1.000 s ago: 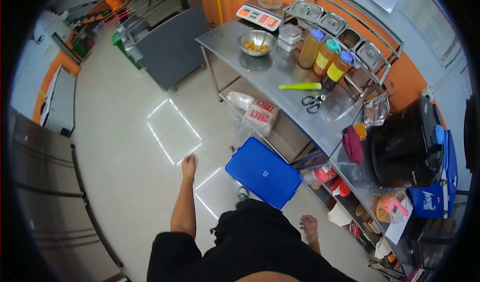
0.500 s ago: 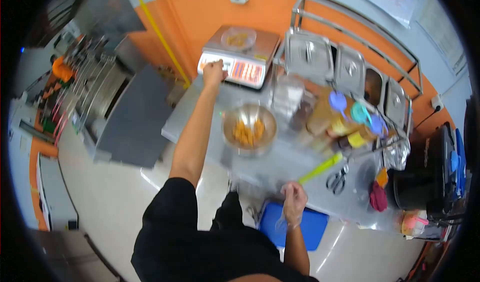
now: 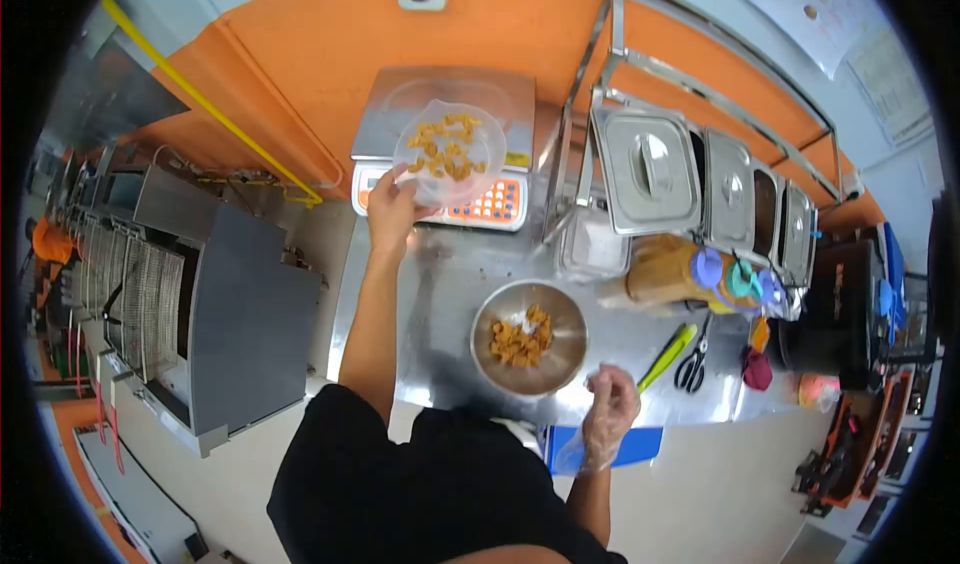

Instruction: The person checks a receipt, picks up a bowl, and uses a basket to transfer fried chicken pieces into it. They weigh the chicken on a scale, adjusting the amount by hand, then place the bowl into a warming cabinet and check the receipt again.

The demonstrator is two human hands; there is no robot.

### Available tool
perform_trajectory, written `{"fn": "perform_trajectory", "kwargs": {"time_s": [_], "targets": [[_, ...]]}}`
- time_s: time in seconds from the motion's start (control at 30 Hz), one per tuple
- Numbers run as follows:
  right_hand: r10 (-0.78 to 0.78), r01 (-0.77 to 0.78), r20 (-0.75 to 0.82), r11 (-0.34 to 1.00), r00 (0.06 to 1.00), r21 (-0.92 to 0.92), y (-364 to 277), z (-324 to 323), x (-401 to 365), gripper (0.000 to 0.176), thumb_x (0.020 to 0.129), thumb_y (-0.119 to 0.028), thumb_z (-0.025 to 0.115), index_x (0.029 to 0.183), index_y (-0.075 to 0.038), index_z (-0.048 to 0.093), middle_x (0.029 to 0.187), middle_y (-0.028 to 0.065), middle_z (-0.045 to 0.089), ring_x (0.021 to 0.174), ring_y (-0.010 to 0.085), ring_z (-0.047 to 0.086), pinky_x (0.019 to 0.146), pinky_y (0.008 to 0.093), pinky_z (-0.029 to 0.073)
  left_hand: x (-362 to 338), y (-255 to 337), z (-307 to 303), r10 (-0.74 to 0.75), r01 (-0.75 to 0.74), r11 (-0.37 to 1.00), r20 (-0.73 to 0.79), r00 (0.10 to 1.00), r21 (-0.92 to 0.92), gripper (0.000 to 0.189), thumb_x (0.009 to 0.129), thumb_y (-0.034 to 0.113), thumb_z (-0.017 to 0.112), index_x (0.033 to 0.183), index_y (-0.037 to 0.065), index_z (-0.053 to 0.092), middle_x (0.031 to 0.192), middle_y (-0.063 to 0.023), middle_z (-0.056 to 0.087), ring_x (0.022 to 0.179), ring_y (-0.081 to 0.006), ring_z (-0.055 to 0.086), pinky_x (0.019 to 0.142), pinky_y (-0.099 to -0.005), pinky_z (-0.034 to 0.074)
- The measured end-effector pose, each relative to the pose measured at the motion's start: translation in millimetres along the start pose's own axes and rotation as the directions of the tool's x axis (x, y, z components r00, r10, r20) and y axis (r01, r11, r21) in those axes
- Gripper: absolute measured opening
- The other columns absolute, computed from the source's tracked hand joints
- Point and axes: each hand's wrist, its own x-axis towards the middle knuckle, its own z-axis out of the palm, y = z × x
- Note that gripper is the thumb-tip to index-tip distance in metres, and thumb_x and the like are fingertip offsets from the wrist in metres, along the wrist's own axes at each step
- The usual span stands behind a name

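Observation:
My bare left hand grips the near left rim of a clear plastic bowl, fingers closed on it. Golden-brown fried pieces lie inside this bowl, which is tilted toward me over the digital scale. My right hand, in a clear plastic glove, hovers at the counter's front edge with its fingers curled and nothing showing in them. Just left of it stands a steel mixing bowl holding more fried pieces and a little white matter.
Lidded steel pans sit in a rack at the back right. Squeeze bottles stand before it. A lime-green tool and black-handled scissors lie on the steel counter. Left is a grey fryer unit with wire baskets.
My left hand has moved from the scale's front panel to the clear bowl and grasped it, tilting it. The view has shifted; my gloved right hand is nearer the mixing bowl.

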Motion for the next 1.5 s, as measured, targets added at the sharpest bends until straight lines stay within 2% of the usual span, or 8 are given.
{"fn": "perform_trajectory", "kwargs": {"time_s": [0.2,0.43,0.6,0.93,1.03,1.13,1.33,1.5], "targets": [[-0.06,0.059,-0.026,0.998,0.998,-0.035,-9.1,32.1,-14.2,0.01,0.09,-0.001,0.066,0.1,0.002,0.067,0.09,0.0128,0.069,0.074,0.0191,0.064,0.068,0.0306,0.052,-103.4,-2.8,-19.1,-0.25,0.246,0.968,0.323,0.913,0.052,0.048,0.096,0.006,0.054,0.141,-0.004,0.041,0.111,-0.0191,0.065,0.083,-0.023,0.071,0.063,-0.0305,0.062],[-0.292,0.297,0.057,0.921,0.955,-0.251,-47.5,40.7,-18.7,0.016,0.085,0.003,0.068,0.101,-0.001,0.067,0.095,0.0129,0.069,0.069,0.0195,0.063,0.064,0.0307,0.052,-144.8,-20.3,-22.0,-0.258,0.241,0.965,0.54,0.801,0.103,0.057,0.094,0.012,0.066,0.144,0.002,0.04,0.117,-0.0179,0.062,0.093,-0.0208,0.069,0.066,-0.031,0.062],[-0.244,0.206,-0.132,0.946,0.961,-0.252,-43.8,14.8,-36.8,0.014,0.087,0.001,0.068,0.101,0.0,0.068,0.092,0.0128,0.067,0.071,0.0193,0.063,0.067,0.0304,0.051,-167.1,-13.0,-11.2,0.048,-0.309,0.912,0.679,0.733,0.269,0.071,0.079,0.003,0.08,0.142,0.008,0.047,0.118,-0.0115,0.059,0.095,-0.0207,0.066,0.073,-0.0322,0.063],[-0.087,0.024,-0.212,0.959,0.973,-0.284,-11.7,-8.1,-93.6,0.012,0.089,-0.001,0.067,0.101,0.0,0.068,0.089,0.0132,0.066,0.074,0.0213,0.065,0.068,0.0305,0.052,-171.6,-2.7,0.8,0.12,-0.665,0.674,0.841,0.527,0.32,0.079,0.067,0.009,0.088,0.139,0.014,0.054,0.12,-0.0046,0.056,0.107,-0.0171,0.058,0.082,-0.0374,0.062],[-0.09,0.017,-0.244,0.958,0.966,-0.285,-5.3,-11.6,-102.7,0.012,0.089,-0.002,0.067,0.101,0.0,0.068,0.09,0.0135,0.067,0.074,0.0222,0.065,0.068,0.0308,0.052,-165.8,1.8,-6.9,0.165,-0.68,0.656,0.817,0.553,0.327,0.076,0.068,0.006,0.087,0.137,0.011,0.055,0.121,-0.0058,0.056,0.108,-0.0175,0.058,0.083,-0.0369,0.061],[-0.106,0.019,-0.281,0.956,0.954,-0.293,6.4,-15.4,-106.8,0.012,0.089,-0.002,0.067,0.1,0.0,0.068,0.09,0.0136,0.067,0.074,0.023,0.065,0.068,0.0314,0.052,-134.8,-8.3,-14.7,0.326,-0.579,0.78,0.636,0.7,0.237,0.065,0.076,0.008,0.085,0.133,0.006,0.056,0.122,-0.007,0.055,0.107,-0.0198,0.059,0.083,-0.0383,0.062],[0.028,-0.1,-0.32,0.972,0.947,-0.214,30.3,-14.8,-140.4,0.009,0.089,-0.002,0.065,0.098,0.001,0.067,0.088,0.015,0.066,0.074,0.025,0.064,0.069,0.0333,0.051,-27.3,6.6,-11.7,0.079,-0.047,0.99,0.245,0.966,-0.133,0.052,0.094,0.021,0.07,0.133,-0.004,0.047,0.122,-0.0123,0.055,0.107,-0.0231,0.06,0.091,-0.0386,0.059],[0.113,-0.206,-0.285,0.925,0.952,-0.321,44.8,-18.1,-164.9,0.008,0.091,-0.002,0.063,0.096,0.001,0.067,0.089,0.0154,0.066,0.078,0.0262,0.065,0.071,0.0334,0.051,68.8,-11.4,-3.9,0.048,0.042,0.953,0.285,0.957,-0.3,0.05,0.094,0.027,0.07,0.127,-0.005,0.049,0.116,-0.0151,0.058,0.104,-0.0251,0.062,0.093,-0.039,0.058]]}}
